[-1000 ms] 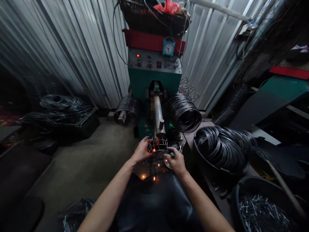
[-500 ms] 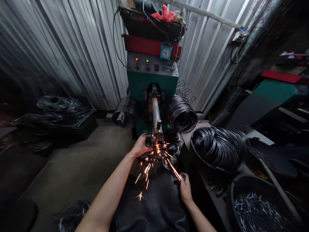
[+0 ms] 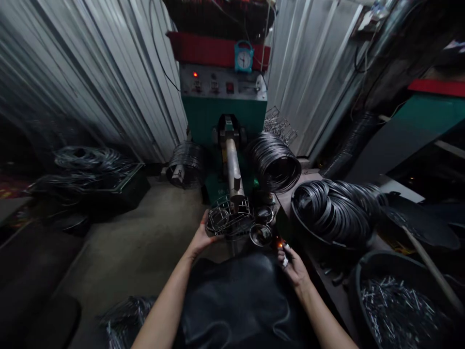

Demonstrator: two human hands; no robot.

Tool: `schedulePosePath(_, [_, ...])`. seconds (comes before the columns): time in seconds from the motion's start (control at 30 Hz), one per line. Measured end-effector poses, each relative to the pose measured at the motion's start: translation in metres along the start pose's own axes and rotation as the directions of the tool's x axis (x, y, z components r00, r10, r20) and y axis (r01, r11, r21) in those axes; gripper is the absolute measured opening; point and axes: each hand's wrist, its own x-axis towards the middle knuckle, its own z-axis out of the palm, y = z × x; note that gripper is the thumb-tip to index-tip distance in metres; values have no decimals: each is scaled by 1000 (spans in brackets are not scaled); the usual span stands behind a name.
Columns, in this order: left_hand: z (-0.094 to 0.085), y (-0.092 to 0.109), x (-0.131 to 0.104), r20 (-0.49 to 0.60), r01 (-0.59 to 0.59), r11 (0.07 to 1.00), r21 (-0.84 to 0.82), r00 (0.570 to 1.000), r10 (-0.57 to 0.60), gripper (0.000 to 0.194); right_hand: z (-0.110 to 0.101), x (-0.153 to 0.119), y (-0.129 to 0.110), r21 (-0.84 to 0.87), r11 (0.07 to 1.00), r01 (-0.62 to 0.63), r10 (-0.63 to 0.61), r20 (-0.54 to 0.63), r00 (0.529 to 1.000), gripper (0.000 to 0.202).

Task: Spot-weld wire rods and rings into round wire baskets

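Note:
My left hand (image 3: pixel 201 238) grips the left side of a round wire basket (image 3: pixel 222 222), thumb below and fingers at its rim. The basket sits under the tip of a spot welder's metal arm (image 3: pixel 233 167); whether they touch I cannot tell. To the right, apart from the basket, my right hand (image 3: pixel 293 265) is closed, with white wrapping on a finger. An orange glow shows at its fingertips, and what they pinch is too dark to name. Between the hands stand small round metal dishes (image 3: pixel 260 234). A black apron (image 3: pixel 240 295) covers my lap.
The green welding machine (image 3: pixel 196 114) carries a blue clock (image 3: pixel 243 56). Wire coils (image 3: pixel 274 162) hang beside its arm. On the right are a tub of wire rings (image 3: pixel 337 213) and a bin of short wire pieces (image 3: pixel 397 305). A crate with wire (image 3: pixel 109 184) stands left.
The sparks at the welder tip have gone and the green lamp is off. The basket has come lower and left with my left hand. My right hand has shifted slightly right and up.

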Motion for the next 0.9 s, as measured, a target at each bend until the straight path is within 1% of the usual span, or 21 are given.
schedulePosePath(0.07, [8,-4,-4,-79,19,998,-52,997,-23,112,8,1,0,-24,1000,10,-8,56,998,18])
schedulePosePath(0.17, [14,-2,-4,-91,48,994,-100,994,-57,115,15,0,0,-81,996,30,-22,99,995,20])
schedulePosePath(0.23, [15,0,-4,-102,60,992,-112,992,-72,111,16,-1,-1,-97,995,40,-31,87,996,18])
schedulePosePath(0.33, [15,3,-6,-162,62,987,-151,983,-86,95,15,-4,-1,-97,994,54,-50,38,998,15])
schedulePosePath(0.4, [16,5,-8,-198,47,985,-165,977,-80,88,10,-5,3,-157,981,116,-118,-6,993,16])
schedulePosePath(0.43, [16,7,-8,-207,41,986,-162,975,-75,86,6,-6,6,-228,958,172,-184,-33,982,18])
schedulePosePath(0.47, [17,8,-9,-214,38,987,-157,974,-71,86,1,-8,11,-333,913,235,-265,-48,963,20])
schedulePosePath(0.5, [17,10,-11,-221,38,987,-153,973,-72,86,-6,-9,16,-457,841,291,-346,-40,937,22])
schedulePosePath(0.53, [16,12,-12,-237,40,987,-154,969,-76,85,-12,-11,20,-579,745,332,-412,-7,911,23])
schedulePosePath(0.57, [15,14,-15,-257,41,987,-157,963,-81,83,-19,-12,24,-683,640,353,-447,44,894,23])
schedulePosePath(0.63, [12,19,-23,-278,33,989,-144,958,-73,77,-27,-18,27,-811,462,359,-440,142,887,21])
schedulePosePath(0.7, [9,27,-35,-264,3,997,-75,964,-22,71,-22,-26,23,-863,339,375,-401,228,887,21])
schedulePosePath(0.73, [8,32,-42,-245,-22,1000,-11,969,18,69,-14,-31,18,-870,270,412,-378,298,877,21])
schedulePosePath(0.77, [9,38,-48,-222,-52,996,67,973,65,67,-3,-37,13,-863,182,472,-345,393,852,22])
schedulePosePath(0.8, [10,45,-54,-198,-84,984,154,973,114,66,12,-43,7,-835,75,545,-296,503,812,22])
schedulePosePath(0.83, [13,53,-59,-171,-116,964,241,972,160,66,28,-49,1,-782,-50,622,-226,615,755,21])
schedulePosePath(0.87, [16,62,-63,-136,-144,936,320,971,196,66,46,-53,-4,-719,-183,671,-149,695,703,20])
schedulePosePath(0.9, [20,70,-65,-99,-167,906,388,970,221,67,64,-57,-8,-658,-314,685,-74,736,673,20])
